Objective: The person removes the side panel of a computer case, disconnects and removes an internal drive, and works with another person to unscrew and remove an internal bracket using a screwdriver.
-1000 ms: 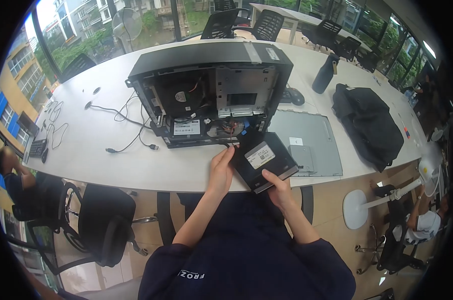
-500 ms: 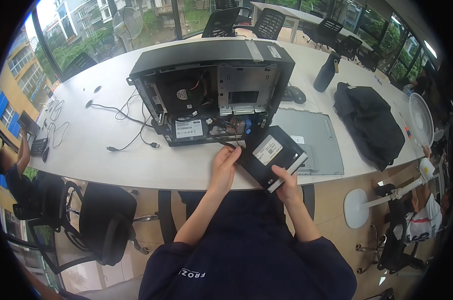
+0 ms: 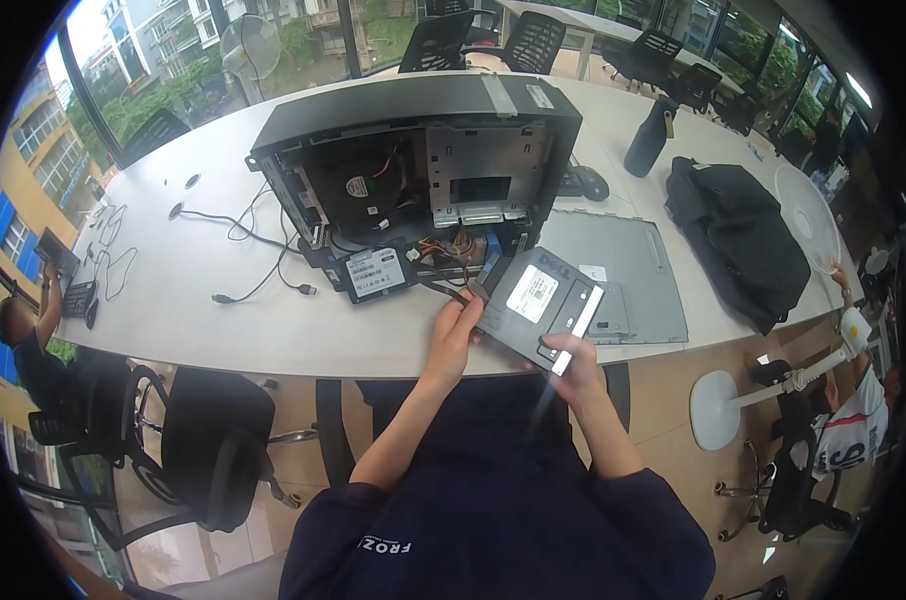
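Note:
My right hand (image 3: pixel 576 368) grips the front end of an optical drive (image 3: pixel 563 300), a flat dark box with a white label and a pale front strip. At the drive's back left corner, my left hand (image 3: pixel 455 338) is closed, thumb and finger pinching a cable connector (image 3: pixel 476 290). Dark leads run from there toward the opened desktop computer case (image 3: pixel 423 100), which lies on its side just beyond both hands. A labelled flat drive (image 3: pixel 375 273) sits tilted at the case's near left edge, and colored wires (image 3: pixel 451 246) show inside.
A grey side panel (image 3: pixel 643 270) lies right of the case, near a mouse (image 3: pixel 594 183), a dark bottle (image 3: pixel 651 138) and a black bag (image 3: pixel 728 235). Loose cables (image 3: pixel 238 225) spread on the left of the white table (image 3: pixel 173 290). Other people sit at both far sides.
The optical drive has tilted in my hands, so its top catches more light. The labelled flat drive has turned askew and juts toward me. My left hand keeps its pinch.

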Demonstrator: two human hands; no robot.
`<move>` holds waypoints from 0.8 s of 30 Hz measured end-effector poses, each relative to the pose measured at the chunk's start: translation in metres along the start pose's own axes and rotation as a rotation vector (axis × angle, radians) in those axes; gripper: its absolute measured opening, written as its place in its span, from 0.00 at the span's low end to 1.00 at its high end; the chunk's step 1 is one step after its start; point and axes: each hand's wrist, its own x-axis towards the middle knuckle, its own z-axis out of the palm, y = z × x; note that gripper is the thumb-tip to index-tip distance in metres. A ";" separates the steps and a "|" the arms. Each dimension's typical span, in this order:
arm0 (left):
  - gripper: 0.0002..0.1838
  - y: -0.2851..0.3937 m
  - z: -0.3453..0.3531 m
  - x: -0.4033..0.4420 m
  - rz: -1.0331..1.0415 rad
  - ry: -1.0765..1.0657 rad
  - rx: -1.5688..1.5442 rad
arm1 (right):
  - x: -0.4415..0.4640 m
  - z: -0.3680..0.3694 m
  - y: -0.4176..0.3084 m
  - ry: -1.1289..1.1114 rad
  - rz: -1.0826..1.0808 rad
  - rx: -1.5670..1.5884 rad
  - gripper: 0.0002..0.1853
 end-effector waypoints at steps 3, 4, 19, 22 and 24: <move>0.12 -0.002 -0.004 -0.002 -0.016 -0.064 0.012 | -0.003 0.006 -0.013 0.026 0.002 -0.035 0.27; 0.12 -0.002 -0.004 -0.002 -0.005 -0.099 0.042 | -0.004 0.008 -0.018 0.031 0.002 -0.087 0.26; 0.15 -0.005 -0.001 -0.001 0.102 -0.112 0.000 | -0.015 0.004 -0.027 0.056 -0.111 -0.183 0.19; 0.19 -0.002 0.002 -0.004 0.090 -0.080 0.149 | -0.012 0.007 -0.020 0.009 -0.090 -0.183 0.21; 0.21 -0.001 0.001 -0.003 0.058 -0.107 0.228 | -0.011 0.006 -0.017 0.005 -0.084 -0.189 0.22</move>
